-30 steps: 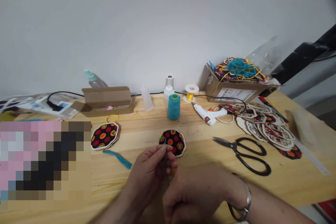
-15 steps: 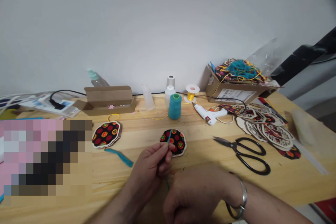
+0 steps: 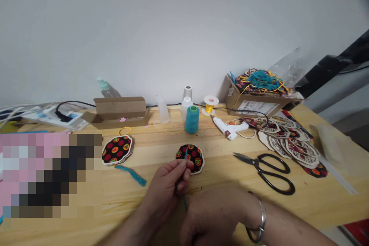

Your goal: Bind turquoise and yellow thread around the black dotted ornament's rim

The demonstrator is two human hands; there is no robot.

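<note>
Thumb and forefinger of my left hand [image 3: 171, 178] are pinched closed on a teal thread [image 3: 186, 154], whose short end sticks up past the fingertips. Below that hand the thread runs down to my right hand [image 3: 211, 213], which is curled closed, its fingertips mostly hidden under the back of the hand. Just behind the pinch, a scalloped black patterned piece [image 3: 197, 157] with red dots and a cream edge lies on the table. A teal thread spool [image 3: 191, 120] stands farther back. To the right lie black-handled scissors [image 3: 266, 169].
A stack of patterned pieces [image 3: 118, 150] with a teal tassel [image 3: 132, 175] lies left. At the back are an open cardboard box [image 3: 121, 109], yellow cord spool [image 3: 210, 103] and white glue gun [image 3: 230, 127]. More pieces [image 3: 300, 146] and a filled carton [image 3: 253, 103] occupy the right.
The view has tilted slightly, so the table items sit a little lower. Both hands keep nearly the same pose, with the left still pinching the thread.
</note>
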